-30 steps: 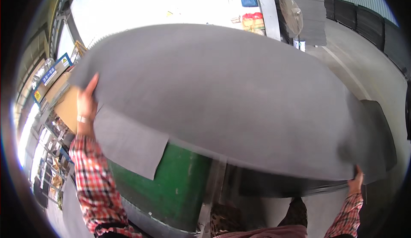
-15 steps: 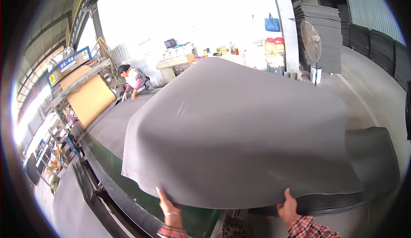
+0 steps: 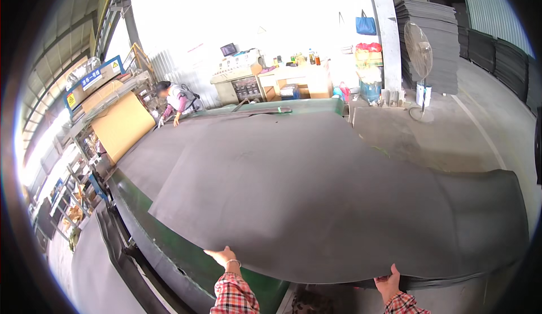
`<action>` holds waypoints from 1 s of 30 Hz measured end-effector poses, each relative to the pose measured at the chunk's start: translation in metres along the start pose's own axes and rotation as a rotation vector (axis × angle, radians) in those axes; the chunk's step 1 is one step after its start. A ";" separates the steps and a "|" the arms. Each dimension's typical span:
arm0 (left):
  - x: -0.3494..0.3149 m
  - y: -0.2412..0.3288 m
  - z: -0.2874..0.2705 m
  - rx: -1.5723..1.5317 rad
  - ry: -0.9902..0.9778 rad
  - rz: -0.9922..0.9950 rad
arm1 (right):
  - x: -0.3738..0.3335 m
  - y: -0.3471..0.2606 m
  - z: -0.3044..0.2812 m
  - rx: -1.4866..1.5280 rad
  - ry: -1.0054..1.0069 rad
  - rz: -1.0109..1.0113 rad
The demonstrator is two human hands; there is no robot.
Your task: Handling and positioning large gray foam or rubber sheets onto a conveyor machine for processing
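A large dark grey flexible sheet (image 3: 316, 201) lies spread over a long green work table (image 3: 186, 257), its right part drooping over a stack of similar sheets. My left hand (image 3: 224, 256) grips the sheet's near edge, thumb on top. My right hand (image 3: 388, 283) holds the same edge further right, fingers under it. Both forearms wear red plaid sleeves. More grey sheet material (image 3: 152, 156) covers the table beyond it.
Another person (image 3: 176, 100) leans over the table's far left end beside a tan board (image 3: 121, 125). A standing fan (image 3: 419, 51), stacked dark sheets (image 3: 429, 32) and a cluttered desk (image 3: 293, 77) stand behind. Concrete floor (image 3: 451, 139) lies to the right.
The sheet was raised in front of me, filling the view; it has since come down and spread flat over the table. My hands moved from its sides to its near edge.
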State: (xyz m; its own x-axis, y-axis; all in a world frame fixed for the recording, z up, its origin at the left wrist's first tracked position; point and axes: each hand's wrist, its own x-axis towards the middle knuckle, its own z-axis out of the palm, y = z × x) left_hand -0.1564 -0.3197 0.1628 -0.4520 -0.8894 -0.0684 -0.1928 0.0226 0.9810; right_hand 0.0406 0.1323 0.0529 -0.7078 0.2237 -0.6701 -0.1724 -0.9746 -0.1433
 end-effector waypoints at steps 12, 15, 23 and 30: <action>-0.134 0.008 0.026 1.158 -0.837 1.013 | 0.028 0.049 0.019 -0.151 -0.192 0.243; -0.113 0.018 0.030 1.150 -0.908 0.900 | 0.042 0.046 -0.012 0.036 0.170 0.171; -0.051 0.021 0.036 1.222 -0.813 0.691 | 0.004 0.061 0.017 -0.175 -0.024 0.156; -0.151 0.020 0.025 1.161 -0.902 0.926 | -0.025 0.100 0.045 -0.289 -0.204 0.154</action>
State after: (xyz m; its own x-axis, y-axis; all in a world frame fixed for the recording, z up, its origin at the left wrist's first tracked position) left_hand -0.1139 -0.1738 0.1886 -0.9911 0.1106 -0.0743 0.0988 0.9840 0.1480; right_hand 0.0097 0.0297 0.0879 -0.8369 0.0439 -0.5456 0.1268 -0.9541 -0.2712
